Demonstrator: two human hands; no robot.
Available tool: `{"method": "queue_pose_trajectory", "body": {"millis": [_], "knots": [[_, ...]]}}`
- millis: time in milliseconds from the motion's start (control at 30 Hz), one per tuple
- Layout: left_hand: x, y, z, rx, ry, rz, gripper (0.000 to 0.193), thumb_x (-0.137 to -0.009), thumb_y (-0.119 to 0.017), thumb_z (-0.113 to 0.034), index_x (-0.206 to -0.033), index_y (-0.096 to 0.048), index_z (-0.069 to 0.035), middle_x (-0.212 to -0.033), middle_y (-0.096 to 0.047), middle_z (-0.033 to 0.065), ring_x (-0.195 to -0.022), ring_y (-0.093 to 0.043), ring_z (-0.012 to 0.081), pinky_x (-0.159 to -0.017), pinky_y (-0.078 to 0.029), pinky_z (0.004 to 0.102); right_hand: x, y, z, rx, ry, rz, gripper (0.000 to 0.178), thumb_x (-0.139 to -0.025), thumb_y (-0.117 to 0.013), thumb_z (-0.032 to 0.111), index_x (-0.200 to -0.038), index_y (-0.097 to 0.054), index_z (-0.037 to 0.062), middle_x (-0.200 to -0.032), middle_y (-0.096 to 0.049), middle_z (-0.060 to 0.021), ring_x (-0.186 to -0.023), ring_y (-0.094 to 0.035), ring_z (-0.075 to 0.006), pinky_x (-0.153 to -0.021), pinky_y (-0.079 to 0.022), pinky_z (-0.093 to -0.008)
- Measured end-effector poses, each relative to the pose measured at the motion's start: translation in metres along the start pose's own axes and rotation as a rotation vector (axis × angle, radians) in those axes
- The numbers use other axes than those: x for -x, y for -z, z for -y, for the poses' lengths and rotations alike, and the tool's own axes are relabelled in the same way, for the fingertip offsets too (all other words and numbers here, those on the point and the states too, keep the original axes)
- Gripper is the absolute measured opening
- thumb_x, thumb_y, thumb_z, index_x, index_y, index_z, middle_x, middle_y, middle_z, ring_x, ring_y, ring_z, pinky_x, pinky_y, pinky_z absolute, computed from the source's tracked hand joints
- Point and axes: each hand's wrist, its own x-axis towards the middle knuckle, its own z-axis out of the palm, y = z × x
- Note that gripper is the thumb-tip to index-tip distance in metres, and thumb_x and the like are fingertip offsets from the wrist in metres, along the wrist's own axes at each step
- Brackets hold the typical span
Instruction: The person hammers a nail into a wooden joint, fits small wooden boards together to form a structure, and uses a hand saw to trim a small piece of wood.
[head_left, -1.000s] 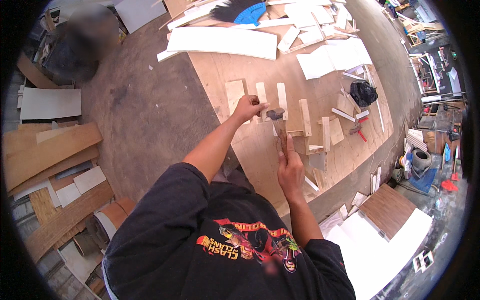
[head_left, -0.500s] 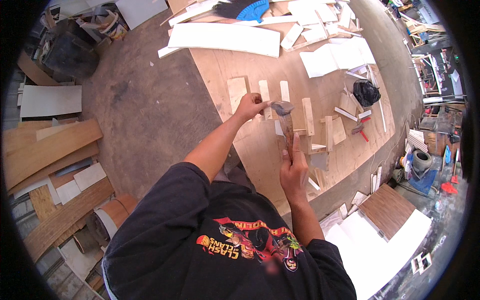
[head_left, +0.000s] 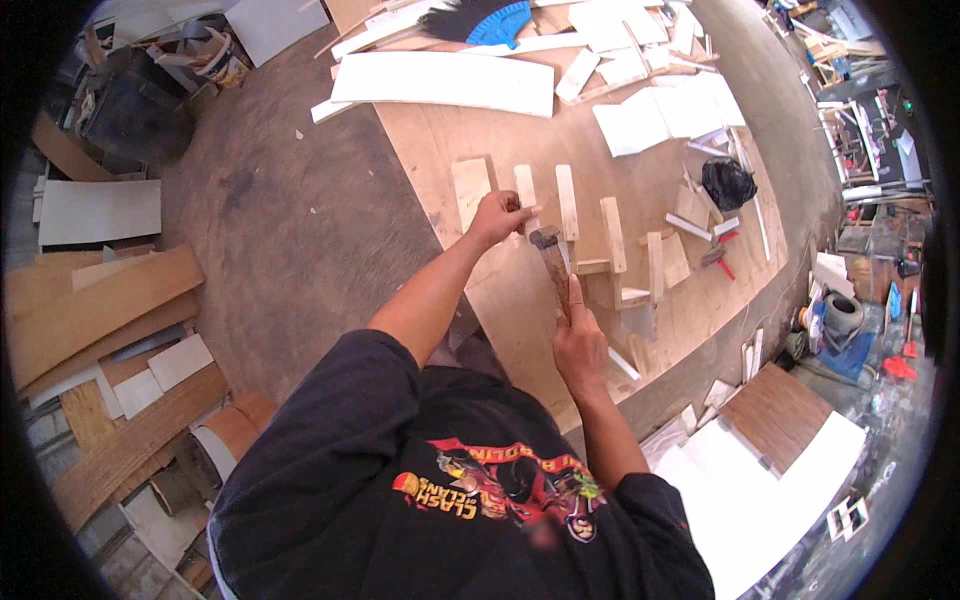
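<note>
In my right hand (head_left: 582, 350) is a hammer (head_left: 557, 270), its fingers wrapped round the wooden handle. The worn metal head is close beside the fingertips of my left hand (head_left: 497, 218). That left hand is closed in a pinch against a pale wood strip (head_left: 526, 186); whatever lies between its fingertips is too small or hidden to make out. Just right of it stands another wood strip (head_left: 567, 200). More upright pieces, such as a wood post (head_left: 612, 235) and a shorter block (head_left: 655, 265), rise farther right, with crosspieces low between some of them.
The plywood tabletop (head_left: 440, 150) carries a long white board (head_left: 450, 82), a blue-backed brush (head_left: 500, 22), white sheets (head_left: 670, 110), a black plastic bag (head_left: 729, 184) and a red-handled tool (head_left: 722, 258). Wood offcuts (head_left: 110, 310) are stacked at left; a white panel (head_left: 770, 510) lies lower right.
The hammer head has come down and slightly left, toward me, with my right hand shifting little. My left hand stays nearly in place, pinched at the wood strip.
</note>
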Motion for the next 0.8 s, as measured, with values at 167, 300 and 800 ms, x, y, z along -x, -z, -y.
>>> {"method": "queue_pose_trajectory", "body": {"millis": [167, 300, 800], "knots": [[-0.004, 0.005, 0.009, -0.024, -0.008, -0.010, 0.032, -0.088, -0.081, -0.023, -0.075, -0.064, 0.001, -0.066, -0.065, 0.0060, -0.060, -0.065, 0.0127, -0.055, -0.055, 0.0287, -0.005, 0.026, 0.016, -0.274, 0.196, -0.269, 0.065, -0.098, -0.060, 0.015, -0.158, -0.036, 0.0179, -0.089, -0.063, -0.0219, -0.079, -0.066, -0.0446, -0.069, -0.052, -0.0524], [-0.005, 0.002, 0.007, -0.033, -0.011, -0.010, 0.030, -0.088, -0.081, -0.021, -0.075, -0.065, 0.000, -0.066, -0.065, 0.0058, -0.059, -0.065, 0.0124, -0.054, -0.054, 0.0284, -0.001, 0.005, 0.003, 0.018, 0.000, 0.007, 0.063, -0.098, -0.060, 0.014, -0.157, -0.038, 0.0185, -0.094, -0.065, -0.0236, -0.081, -0.067, -0.0436, -0.069, -0.051, -0.0529], [-0.011, -0.001, 0.004, 0.007, -0.067, -0.027, 0.036, -0.086, -0.083, -0.026, -0.075, -0.065, 0.002, -0.065, -0.066, 0.0076, -0.057, -0.065, 0.0125, -0.052, -0.053, 0.0290, -0.010, 0.013, -0.009, -0.120, 0.057, -0.014, 0.066, -0.099, -0.060, 0.017, -0.159, -0.034, 0.0195, -0.093, -0.065, -0.0237, -0.078, -0.066, -0.0454, -0.066, -0.051, -0.0545]]}}
